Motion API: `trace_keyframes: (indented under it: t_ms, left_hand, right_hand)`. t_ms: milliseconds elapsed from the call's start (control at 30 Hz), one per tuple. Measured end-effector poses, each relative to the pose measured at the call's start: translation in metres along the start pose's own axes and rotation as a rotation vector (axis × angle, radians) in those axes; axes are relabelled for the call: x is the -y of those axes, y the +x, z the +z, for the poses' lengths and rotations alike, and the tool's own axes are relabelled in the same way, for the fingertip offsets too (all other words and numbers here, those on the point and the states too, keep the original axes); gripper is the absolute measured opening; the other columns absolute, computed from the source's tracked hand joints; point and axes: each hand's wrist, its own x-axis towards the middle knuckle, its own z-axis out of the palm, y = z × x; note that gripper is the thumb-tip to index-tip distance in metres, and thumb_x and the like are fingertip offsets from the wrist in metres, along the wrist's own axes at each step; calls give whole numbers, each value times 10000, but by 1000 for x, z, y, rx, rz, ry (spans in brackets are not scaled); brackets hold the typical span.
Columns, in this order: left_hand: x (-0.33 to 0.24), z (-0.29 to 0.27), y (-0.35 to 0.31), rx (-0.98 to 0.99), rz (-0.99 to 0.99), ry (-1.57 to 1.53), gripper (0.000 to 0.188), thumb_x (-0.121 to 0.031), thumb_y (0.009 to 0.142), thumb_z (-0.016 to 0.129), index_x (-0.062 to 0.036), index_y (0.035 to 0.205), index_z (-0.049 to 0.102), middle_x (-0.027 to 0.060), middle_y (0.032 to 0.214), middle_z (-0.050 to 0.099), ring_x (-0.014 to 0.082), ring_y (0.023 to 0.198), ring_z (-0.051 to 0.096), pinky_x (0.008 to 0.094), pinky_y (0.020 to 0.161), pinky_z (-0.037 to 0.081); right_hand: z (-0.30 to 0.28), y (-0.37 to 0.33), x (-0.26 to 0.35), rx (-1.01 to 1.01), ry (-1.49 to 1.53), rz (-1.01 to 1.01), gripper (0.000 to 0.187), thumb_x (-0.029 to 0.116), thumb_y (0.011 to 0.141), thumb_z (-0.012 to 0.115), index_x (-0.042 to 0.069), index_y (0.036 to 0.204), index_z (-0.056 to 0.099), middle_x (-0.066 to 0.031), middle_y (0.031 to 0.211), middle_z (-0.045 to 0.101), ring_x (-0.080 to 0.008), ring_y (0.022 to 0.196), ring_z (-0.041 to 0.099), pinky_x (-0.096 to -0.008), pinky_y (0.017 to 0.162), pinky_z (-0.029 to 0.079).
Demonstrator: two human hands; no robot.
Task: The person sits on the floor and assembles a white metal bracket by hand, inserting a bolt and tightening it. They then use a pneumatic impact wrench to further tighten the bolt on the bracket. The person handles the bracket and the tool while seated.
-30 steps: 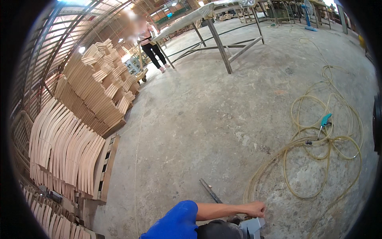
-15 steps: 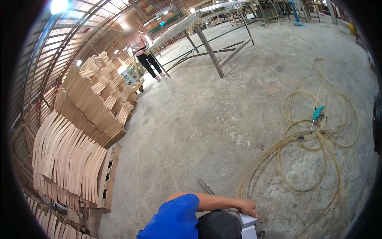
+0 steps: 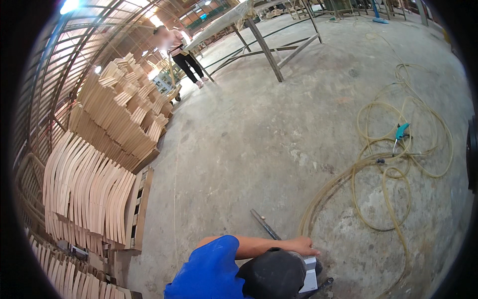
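Note:
From the lower edge my left arm, in a blue sleeve, reaches rightward past a dark rounded form (image 3: 273,271) that looks like my knee in dark cloth. My left hand (image 3: 301,245) has its fingers curled down at the top end of a light grey, ribbed block-like thing (image 3: 309,276). What the fingers grip, if anything, is hidden. Beyond the forearm a dark metal bar (image 3: 265,224) lies slanted on the floor, partly covered by the arm. A dark rod end (image 3: 326,283) shows beside the ribbed thing. My right hand is out of sight.
Coiled yellowish hose (image 3: 354,194) with a teal air blow gun (image 3: 401,132) lies on the concrete floor (image 3: 224,149) at right. Curved wooden slats (image 3: 89,184) are stacked on pallets at left. A person (image 3: 185,57) stands by a metal-legged table (image 3: 266,50) at the back.
The view has shifted slightly, so the floor things sit a little differently. My left hand has moved slightly left and up in the picture, and more of the ribbed thing shows.

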Motion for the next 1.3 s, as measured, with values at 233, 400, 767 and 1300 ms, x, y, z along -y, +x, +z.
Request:
trace_keyframes:
  t_ms: [233, 400, 767, 1300]
  left_hand:
    - [3, 14, 1, -137, -57, 64, 612, -531, 829, 539, 67, 897, 645, 257, 858, 639, 374, 831, 627, 445, 718, 475]
    - [2, 27, -1, -239, -133, -92, 483, -420, 788, 589, 43, 917, 636, 236, 881, 640, 354, 854, 621, 424, 721, 470]
    - [4, 44, 28, -503, 169, -552, 222, -226, 781, 574, -14, 847, 589, 132, 778, 607, 254, 754, 579, 357, 700, 451]
    - [8, 42, 24, -656, 306, -794, 344, -209, 874, 391, 35, 677, 530, 59, 654, 518, 129, 652, 450, 295, 603, 346]
  right_hand:
    - [-6, 1, -8, -30, 17, 7, 457, 403, 825, 632, 79, 1102, 466, -30, 952, 497, -164, 785, 520, -336, 638, 464]
    - [-10, 5, -14, -59, 29, 4, 512, 421, 814, 647, 78, 1142, 457, -29, 1002, 502, -163, 820, 527, -333, 657, 472]
    - [-65, -9, -44, -263, 159, -13, 634, 462, 791, 680, 75, 1231, 437, -26, 1112, 513, -161, 899, 543, -326, 698, 490]
    - [-176, -215, -75, -688, -45, 224, 554, 549, 791, 658, 39, 990, 573, -100, 849, 665, -188, 688, 630, -298, 618, 510]
